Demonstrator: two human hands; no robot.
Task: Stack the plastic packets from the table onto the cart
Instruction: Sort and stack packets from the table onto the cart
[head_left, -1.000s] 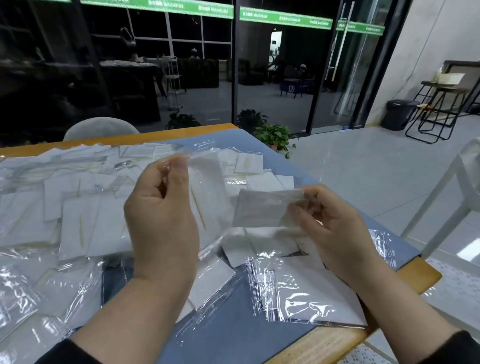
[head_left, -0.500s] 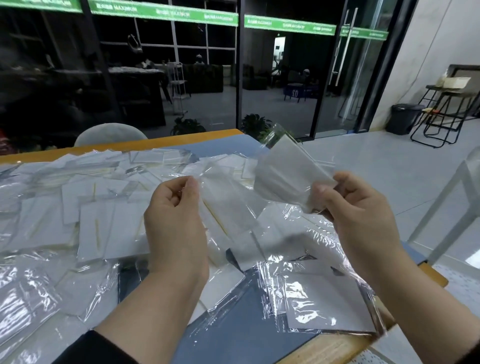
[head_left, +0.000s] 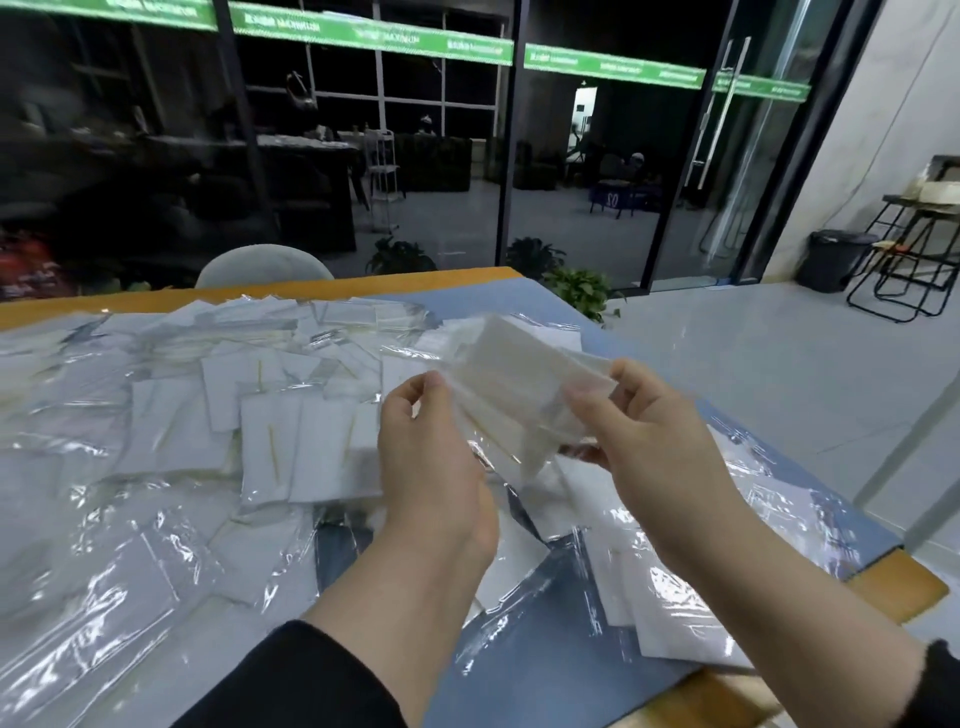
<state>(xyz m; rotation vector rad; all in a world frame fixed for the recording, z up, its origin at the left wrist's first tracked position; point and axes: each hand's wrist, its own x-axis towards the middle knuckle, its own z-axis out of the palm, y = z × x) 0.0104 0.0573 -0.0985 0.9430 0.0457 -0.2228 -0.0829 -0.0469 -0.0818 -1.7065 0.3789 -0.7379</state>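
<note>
head view: my left hand (head_left: 431, 457) and right hand (head_left: 654, 441) are raised above the bench (head_left: 519, 296), each grip pinching one end of a small bunch of plastic packets (head_left: 519, 384) at 12 o'clock from my wrists. the bunch is clear film over white inserts, tilted. half a second ago each hand held its own packet; now they meet in one bunch. loose packets (head_left: 218, 426) cover the bench toward 9 o'clock.

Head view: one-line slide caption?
Both hands, left and right, hold packets above a packet-strewn table.
</note>
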